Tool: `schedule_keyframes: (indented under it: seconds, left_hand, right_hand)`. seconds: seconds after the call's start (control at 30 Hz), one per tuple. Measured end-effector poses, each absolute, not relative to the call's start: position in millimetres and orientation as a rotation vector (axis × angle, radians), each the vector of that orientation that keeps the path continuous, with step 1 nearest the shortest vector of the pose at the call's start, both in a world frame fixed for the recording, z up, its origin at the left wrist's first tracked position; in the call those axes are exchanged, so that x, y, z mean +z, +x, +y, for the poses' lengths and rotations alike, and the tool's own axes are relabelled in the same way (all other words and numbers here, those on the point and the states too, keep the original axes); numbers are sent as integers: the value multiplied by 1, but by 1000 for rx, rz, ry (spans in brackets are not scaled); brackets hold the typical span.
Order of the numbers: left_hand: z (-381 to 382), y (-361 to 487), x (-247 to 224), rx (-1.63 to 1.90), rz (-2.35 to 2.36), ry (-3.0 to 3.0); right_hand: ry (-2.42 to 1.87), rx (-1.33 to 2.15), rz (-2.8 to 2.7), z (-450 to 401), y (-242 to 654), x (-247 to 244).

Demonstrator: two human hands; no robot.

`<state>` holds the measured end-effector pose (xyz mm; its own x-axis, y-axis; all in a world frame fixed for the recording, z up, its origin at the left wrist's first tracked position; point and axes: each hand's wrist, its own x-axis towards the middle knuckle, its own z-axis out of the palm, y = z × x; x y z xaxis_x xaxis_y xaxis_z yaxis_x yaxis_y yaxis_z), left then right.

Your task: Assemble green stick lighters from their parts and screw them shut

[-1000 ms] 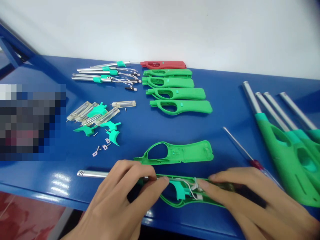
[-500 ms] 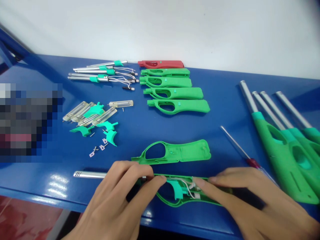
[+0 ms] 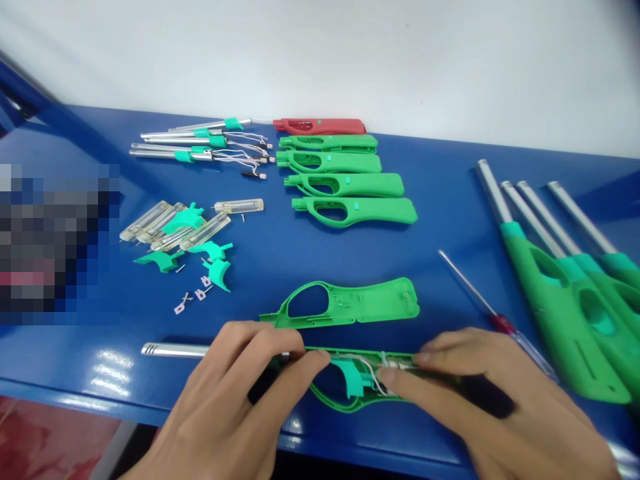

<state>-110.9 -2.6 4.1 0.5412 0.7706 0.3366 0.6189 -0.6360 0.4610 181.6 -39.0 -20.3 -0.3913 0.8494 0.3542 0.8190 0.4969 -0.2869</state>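
Note:
A lighter half shell (image 3: 345, 408) in green lies at the table's front edge with its inside facing up. My left hand (image 3: 240, 393) is closed around its front end, where a metal tube (image 3: 175, 350) sticks out to the left. Inside the shell sit a teal trigger (image 3: 354, 378) and white wires (image 3: 369, 363). My right hand (image 3: 480, 393) grips the handle part, its thumb pressing in by the wires and its index finger at the upper rim. The fingers hide most of the handle's inside. Just behind lies the matching green cover half (image 3: 385, 300), also inside up.
A screwdriver (image 3: 500, 323) and several whole lighters (image 3: 545, 293) lie to the right. Green shells (image 3: 370, 210) and a red one (image 3: 330, 127) are stacked in a row at the back. Metal tubes with wires (image 3: 200, 140), clear gas tanks (image 3: 205, 231) and teal triggers (image 3: 217, 273) lie at left.
My right thumb has shifted down and slightly left inside the shell, uncovering a metal part near the upper rim. My left hand keeps its hold; the view has moved slightly.

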Motion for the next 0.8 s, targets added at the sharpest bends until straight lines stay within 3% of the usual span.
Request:
schedule_keyframes:
  seconds: [0.43,0.8]
  left_hand:
    - [2,-117,6,705,1108,2601]
    - [5,-115,5,637,1080,2600]
  right_hand:
    - [-1263,228,-2218,-33,179,5]
    - [-1359,181,-2210,-32,178,-12]
